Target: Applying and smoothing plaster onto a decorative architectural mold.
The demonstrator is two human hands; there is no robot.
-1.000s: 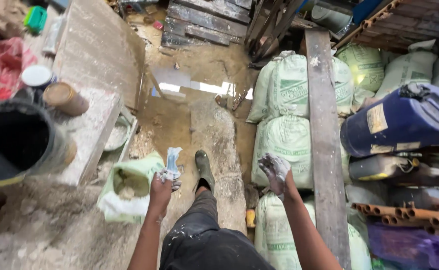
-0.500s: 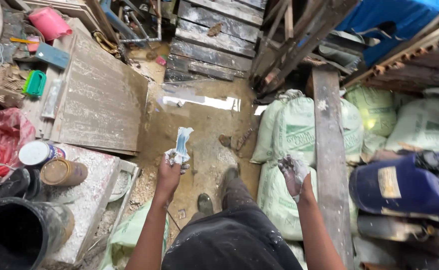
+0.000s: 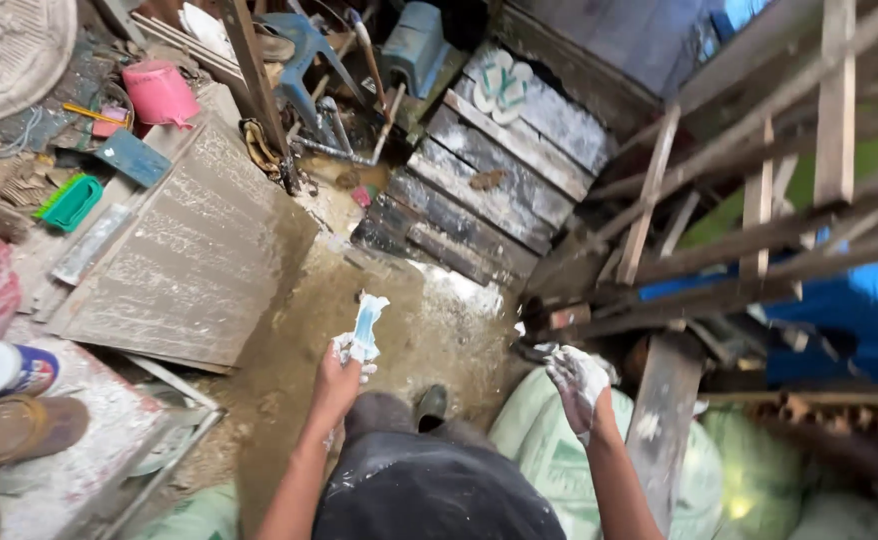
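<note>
A white-and-blue crumpled plastic wrapper [image 3: 366, 328] is showing in the left hand [image 3: 337, 378]; white powder is coating the right hand [image 3: 577, 385]. At ten o'clock, a pink plastic bucket [image 3: 160, 92] is glowing.

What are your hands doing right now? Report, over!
Left hand gripping a plaster-caked blue tool. Right hand empty, open, coated white. Wet muddy floor below; pale sacks close by the right hand.

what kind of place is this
Probably a cluttered building site or workshop yard. Stacked pale sacks lie by a wet, muddy floor, with rough wooden planks and paint tins around. The left hand holds a plaster-caked tool; the right hand is white with plaster.
</note>
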